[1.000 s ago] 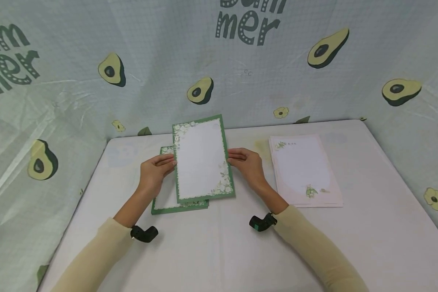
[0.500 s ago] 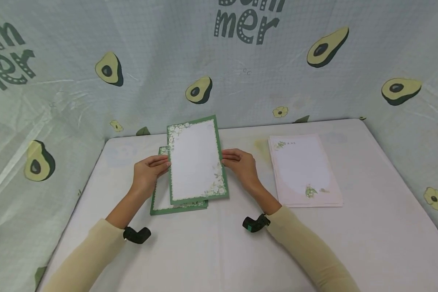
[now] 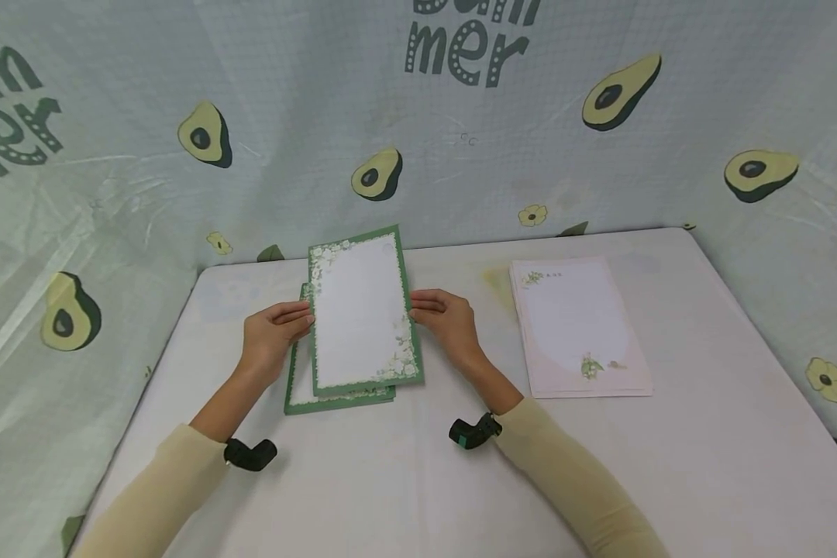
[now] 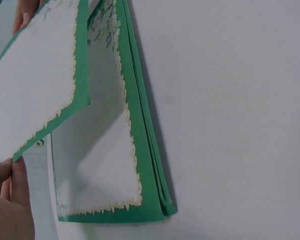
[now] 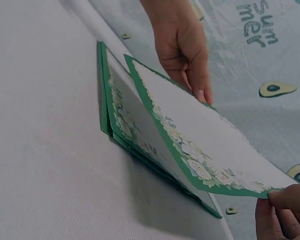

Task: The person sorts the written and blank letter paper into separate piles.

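Observation:
Both hands hold up one sheet of green-bordered, flower-printed paper [image 3: 359,310] by its long sides. My left hand [image 3: 270,341] pinches the left edge between thumb and fingers, and my right hand [image 3: 449,325] pinches the right edge. Beneath it on the table lies a small stack of matching green-bordered paper [image 4: 110,170], mostly covered in the head view. The wrist views show a gap between the raised sheet and this stack, whose edges are slightly fanned. In the right wrist view the sheet's lower flowered corner [image 5: 200,172] tilts over the stack.
A stack of pink flower-printed paper [image 3: 579,325] lies to the right on the white-covered table [image 3: 418,480]. Behind the table hangs a curtain [image 3: 286,77] printed with avocados. Each wrist wears a black camera [image 3: 251,455].
Both hands have shifted left with the held green-bordered sheet, bringing it further over the stack beneath. The grip stays the same, and the pink paper has not moved.

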The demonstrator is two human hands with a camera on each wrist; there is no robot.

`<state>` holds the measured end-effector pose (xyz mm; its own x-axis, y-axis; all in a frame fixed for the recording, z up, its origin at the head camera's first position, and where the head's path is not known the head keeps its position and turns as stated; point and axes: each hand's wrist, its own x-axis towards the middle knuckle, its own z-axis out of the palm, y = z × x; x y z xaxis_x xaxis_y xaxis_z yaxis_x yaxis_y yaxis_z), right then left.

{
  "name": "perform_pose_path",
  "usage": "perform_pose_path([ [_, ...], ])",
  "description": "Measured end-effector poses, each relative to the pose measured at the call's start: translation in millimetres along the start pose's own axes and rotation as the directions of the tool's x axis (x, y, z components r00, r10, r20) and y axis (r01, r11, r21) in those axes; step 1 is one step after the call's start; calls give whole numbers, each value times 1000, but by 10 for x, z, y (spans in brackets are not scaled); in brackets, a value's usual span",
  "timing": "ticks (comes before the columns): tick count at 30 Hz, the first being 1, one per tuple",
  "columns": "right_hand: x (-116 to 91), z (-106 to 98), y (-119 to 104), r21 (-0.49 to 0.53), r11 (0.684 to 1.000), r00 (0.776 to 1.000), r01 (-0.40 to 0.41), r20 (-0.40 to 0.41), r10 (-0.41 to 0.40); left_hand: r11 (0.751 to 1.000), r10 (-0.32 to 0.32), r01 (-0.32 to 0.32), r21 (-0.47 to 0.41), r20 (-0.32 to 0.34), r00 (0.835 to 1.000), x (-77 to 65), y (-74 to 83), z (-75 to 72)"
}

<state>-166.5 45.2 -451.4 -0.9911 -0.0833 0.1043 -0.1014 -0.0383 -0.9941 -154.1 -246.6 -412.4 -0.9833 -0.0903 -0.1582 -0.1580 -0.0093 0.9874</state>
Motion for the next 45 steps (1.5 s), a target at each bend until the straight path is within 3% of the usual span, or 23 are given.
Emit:
perform_pose_path([
  [13, -2, 192, 55, 14, 1000, 1000, -17, 2, 16, 1000, -20, 21, 17, -43, 999, 13, -26, -180],
  [39, -26, 362, 63, -8, 996, 996, -84, 7, 84, 990, -20, 30, 139, -71, 997, 25, -32, -295],
  [45, -23, 401, 153, -11, 996, 996, -88, -19, 88, 994, -38, 44, 102, -62, 997, 5, -53, -339],
])
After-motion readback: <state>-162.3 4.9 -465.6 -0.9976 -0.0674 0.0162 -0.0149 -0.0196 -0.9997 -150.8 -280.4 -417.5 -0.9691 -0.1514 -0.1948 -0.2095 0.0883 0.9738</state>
